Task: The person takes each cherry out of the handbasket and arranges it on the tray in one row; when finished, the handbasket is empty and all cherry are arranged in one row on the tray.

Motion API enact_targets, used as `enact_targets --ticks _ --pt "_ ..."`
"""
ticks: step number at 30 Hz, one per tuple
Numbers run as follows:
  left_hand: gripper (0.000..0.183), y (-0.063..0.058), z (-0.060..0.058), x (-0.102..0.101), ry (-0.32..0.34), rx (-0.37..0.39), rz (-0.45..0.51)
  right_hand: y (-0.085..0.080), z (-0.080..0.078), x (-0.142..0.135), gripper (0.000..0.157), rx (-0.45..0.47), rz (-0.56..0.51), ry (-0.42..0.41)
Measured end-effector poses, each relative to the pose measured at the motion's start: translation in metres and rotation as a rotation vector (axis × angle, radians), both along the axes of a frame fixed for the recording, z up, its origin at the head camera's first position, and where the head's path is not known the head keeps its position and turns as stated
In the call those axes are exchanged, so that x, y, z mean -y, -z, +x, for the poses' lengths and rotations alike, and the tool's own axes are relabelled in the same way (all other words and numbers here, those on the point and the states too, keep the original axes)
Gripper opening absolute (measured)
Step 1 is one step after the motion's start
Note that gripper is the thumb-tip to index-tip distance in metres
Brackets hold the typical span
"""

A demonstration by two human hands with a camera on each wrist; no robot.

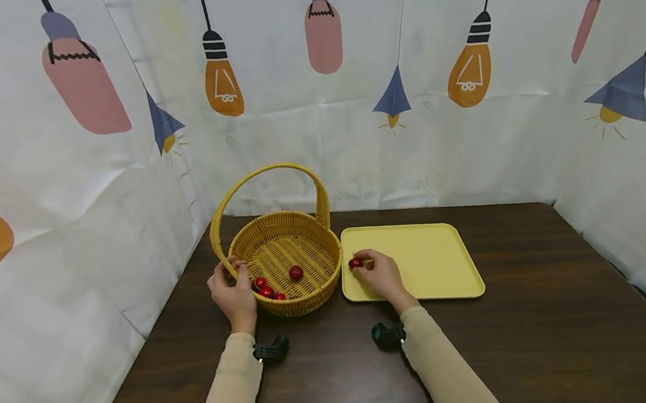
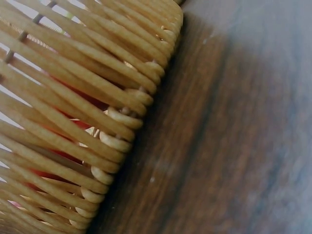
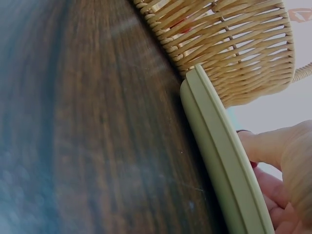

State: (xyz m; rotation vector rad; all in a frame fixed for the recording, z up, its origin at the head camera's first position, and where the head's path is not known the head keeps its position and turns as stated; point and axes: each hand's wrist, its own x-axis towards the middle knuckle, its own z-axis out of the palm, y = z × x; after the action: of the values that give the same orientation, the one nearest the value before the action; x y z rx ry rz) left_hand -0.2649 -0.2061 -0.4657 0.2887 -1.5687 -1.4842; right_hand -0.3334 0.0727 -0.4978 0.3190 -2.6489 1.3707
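A yellow wicker basket (image 1: 302, 304) with a tall arched handle stands on the left of the table, with several red cherries (image 1: 296, 272) in it. My left hand (image 1: 235, 300) grips the basket at its left side, where the handle meets the rim. Over the left end of a yellow tray (image 1: 424, 260), my right hand (image 1: 382, 276) pinches one cherry (image 1: 355, 263) between thumb and fingers. The right wrist view shows that hand (image 3: 295, 165) behind the tray's edge, the cherry mostly hidden. Only the basket's woven side (image 2: 73, 97) fills the left wrist view; the left hand is out of it.
The dark wooden table (image 1: 548, 310) extends to the right of the tray. A white cloth (image 1: 306, 133) printed with lamps and bulbs hangs behind and at both sides. Basket and tray stand close together. Each wrist wears a black band (image 1: 272, 349).
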Motion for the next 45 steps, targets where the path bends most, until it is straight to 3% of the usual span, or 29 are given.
enact_targets --ticks 23,34,40,45 --pt "0.022 0.003 0.000 0.001 -0.001 -0.005 0.016 -0.007 -0.001 0.000 0.033 0.045 -0.028 -0.009" --pt "0.023 -0.001 -0.003 -0.001 0.007 0.009 -0.017 -0.029 0.005 0.000 0.023 -0.059 -0.242 0.036" --pt "0.016 -0.001 0.001 0.002 -0.016 0.000 0.027 -0.047 0.020 0.025 0.021 -0.094 -0.446 -0.103" --pt "0.015 -0.001 0.003 0.001 -0.011 0.019 0.037 -0.055 0.030 0.045 0.018 -0.134 -0.435 -0.216"
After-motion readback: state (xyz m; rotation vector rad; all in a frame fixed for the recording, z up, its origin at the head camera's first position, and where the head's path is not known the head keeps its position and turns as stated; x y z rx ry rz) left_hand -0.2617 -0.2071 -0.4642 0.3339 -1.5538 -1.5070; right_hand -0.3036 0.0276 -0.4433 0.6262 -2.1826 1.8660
